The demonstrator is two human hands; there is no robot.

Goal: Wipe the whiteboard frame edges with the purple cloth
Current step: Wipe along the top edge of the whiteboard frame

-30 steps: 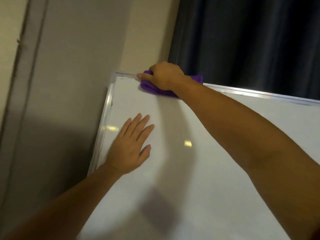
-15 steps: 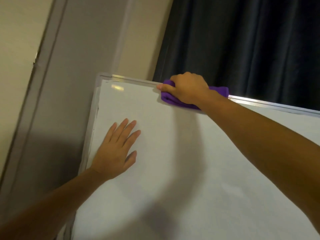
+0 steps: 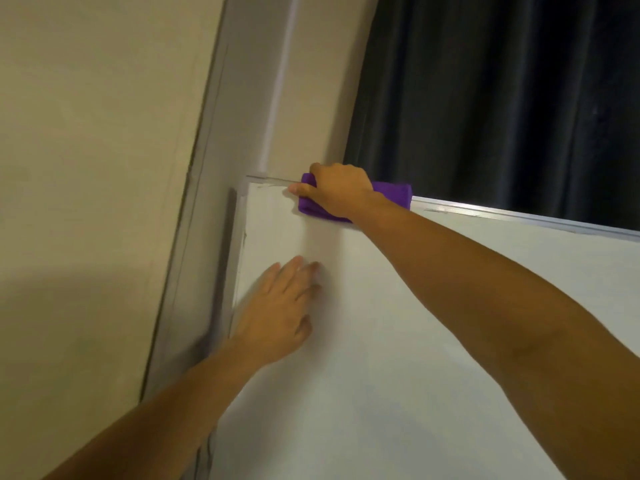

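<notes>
Cloth first, since that's the whole job here; only the head view to go on. The purple cloth (image 3: 393,194) is bunched up on the top frame edge (image 3: 519,213) of the whiteboard (image 3: 415,341), close to the top-left corner, folded over the rail so part hangs on the board face and part sticks out past the wrist; the right hand (image 3: 337,190) is clamped down over it, fingers curled over the rail, thumb flat along the front. It looks soft and floppy, light as anything, so I'd guess it'll slide easy on the metal but bunch or slip out if the grip goes slack; best to keep a wad of it pinched over the rail the way it's held now, not by a loose corner.

The left hand (image 3: 277,313) holds nothing; it's flat on the board face just inside the left frame edge (image 3: 237,268), fingers stretched out and close together, looks like it's steadying the board.

Around it: a beige wall (image 3: 86,168) on the left, a pale vertical strip (image 3: 277,98) running down to the board's corner, a dark curtain (image 3: 502,98) hanging right behind the top rail. The curtain might snag the cloth; the wall sits tight to the left edge, so not much room for knuckles there. The bracing hand sits near that left side too, probably has to shift.
</notes>
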